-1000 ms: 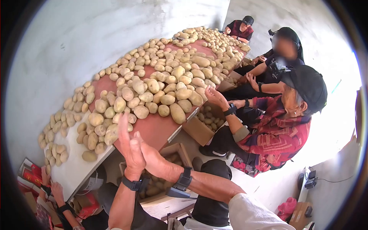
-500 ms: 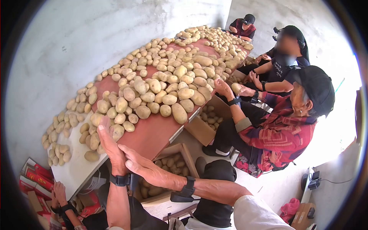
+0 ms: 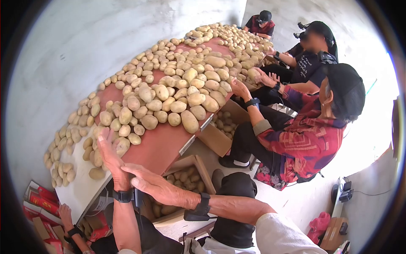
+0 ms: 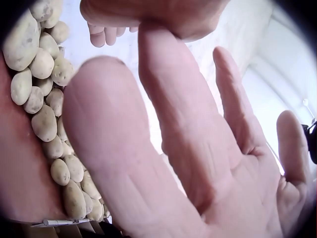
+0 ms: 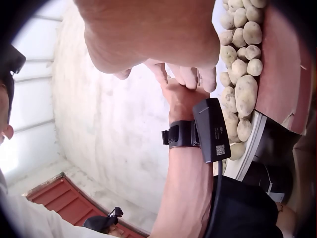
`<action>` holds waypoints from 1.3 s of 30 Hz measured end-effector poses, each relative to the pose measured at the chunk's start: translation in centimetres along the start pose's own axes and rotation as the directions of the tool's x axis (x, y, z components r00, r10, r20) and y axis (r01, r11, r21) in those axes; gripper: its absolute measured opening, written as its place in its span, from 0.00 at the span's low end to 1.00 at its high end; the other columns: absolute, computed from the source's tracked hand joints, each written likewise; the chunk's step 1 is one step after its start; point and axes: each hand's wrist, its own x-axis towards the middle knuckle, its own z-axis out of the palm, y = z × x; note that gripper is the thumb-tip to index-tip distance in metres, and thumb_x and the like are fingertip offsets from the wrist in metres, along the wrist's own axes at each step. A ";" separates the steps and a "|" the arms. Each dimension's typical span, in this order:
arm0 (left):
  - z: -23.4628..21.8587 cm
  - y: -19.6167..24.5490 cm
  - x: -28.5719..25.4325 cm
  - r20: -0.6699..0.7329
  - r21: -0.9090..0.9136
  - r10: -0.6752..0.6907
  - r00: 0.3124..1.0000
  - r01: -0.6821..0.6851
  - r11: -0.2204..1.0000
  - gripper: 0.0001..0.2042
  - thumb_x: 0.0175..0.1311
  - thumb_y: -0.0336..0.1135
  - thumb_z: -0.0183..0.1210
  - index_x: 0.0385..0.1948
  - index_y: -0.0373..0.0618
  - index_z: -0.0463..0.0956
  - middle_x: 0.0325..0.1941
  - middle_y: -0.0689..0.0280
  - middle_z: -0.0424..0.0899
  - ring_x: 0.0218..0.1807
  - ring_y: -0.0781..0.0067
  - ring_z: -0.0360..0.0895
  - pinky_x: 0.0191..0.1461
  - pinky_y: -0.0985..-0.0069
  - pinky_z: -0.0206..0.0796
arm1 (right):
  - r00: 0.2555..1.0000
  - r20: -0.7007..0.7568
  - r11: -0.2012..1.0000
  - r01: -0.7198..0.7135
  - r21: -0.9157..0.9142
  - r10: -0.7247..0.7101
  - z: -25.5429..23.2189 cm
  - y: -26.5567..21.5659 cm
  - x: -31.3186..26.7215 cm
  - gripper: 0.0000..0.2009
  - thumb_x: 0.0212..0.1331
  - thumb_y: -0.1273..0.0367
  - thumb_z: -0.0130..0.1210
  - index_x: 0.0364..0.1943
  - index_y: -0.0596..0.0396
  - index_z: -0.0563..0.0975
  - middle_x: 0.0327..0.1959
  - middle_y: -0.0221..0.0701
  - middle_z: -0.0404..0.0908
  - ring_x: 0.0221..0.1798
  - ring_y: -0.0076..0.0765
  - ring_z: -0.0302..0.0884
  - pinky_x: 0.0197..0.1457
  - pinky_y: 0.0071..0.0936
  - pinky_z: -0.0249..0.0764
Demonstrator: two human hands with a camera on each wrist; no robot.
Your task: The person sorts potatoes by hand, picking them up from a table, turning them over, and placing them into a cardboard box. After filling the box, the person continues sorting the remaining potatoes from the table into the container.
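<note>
My left hand (image 3: 111,154) is raised with its fingers pointing up, in front of the potatoes (image 3: 149,122) on the near end of the table. Its fingers (image 4: 173,99) look extended and slightly spread in the left wrist view. Reaching across from the right, my right hand (image 3: 158,186) lies with extended fingertips against the base of the left hand, near the black wristband (image 3: 122,195). From the right wrist view, the right hand (image 5: 153,37) fills the top, its fingers over the left hand. Neither hand holds a potato.
Potatoes cover much of the long red-topped table (image 3: 158,148). Below its edge stands a wooden crate (image 3: 203,171) of potatoes, with a cardboard box (image 3: 215,137) beyond. A person in a red patterned shirt (image 3: 300,139) sits at right; others sit farther along. Red cartons (image 3: 42,201) lie lower left.
My hands, palm to palm earlier, have moved left and shifted apart, the right fingertips now lower against the left hand's base. The neighbour in red has moved a potato toward the table.
</note>
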 end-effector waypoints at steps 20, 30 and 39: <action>-1.9 1.0 0.5 -0.016 -0.198 -0.174 0.985 0.167 0.966 0.23 0.74 0.31 0.54 0.67 0.32 0.66 0.68 0.55 0.74 0.68 0.63 0.75 0.63 0.67 0.68 | 0.734 -0.534 0.558 0.672 0.486 -0.420 -9.1 -17.6 -6.6 0.16 0.70 0.60 0.49 0.56 0.50 0.73 0.42 0.27 0.71 0.41 0.31 0.65 0.48 0.35 0.64; -2.2 1.6 0.5 -0.012 -0.236 -0.232 0.973 0.223 0.946 0.26 0.74 0.32 0.54 0.69 0.28 0.62 0.70 0.52 0.72 0.70 0.61 0.74 0.62 0.70 0.68 | 0.754 -0.334 0.690 0.654 0.309 -0.566 -12.2 -20.8 -7.5 0.21 0.72 0.63 0.49 0.63 0.60 0.68 0.52 0.33 0.73 0.50 0.31 0.70 0.53 0.33 0.68; -2.1 1.8 0.2 0.118 -0.279 -0.303 0.946 0.325 0.904 0.26 0.75 0.35 0.52 0.70 0.31 0.61 0.72 0.52 0.71 0.70 0.60 0.74 0.64 0.66 0.67 | 0.820 -0.534 0.922 0.021 0.387 0.205 -11.9 -6.1 4.1 0.22 0.74 0.66 0.52 0.66 0.63 0.68 0.49 0.39 0.80 0.43 0.36 0.79 0.43 0.28 0.74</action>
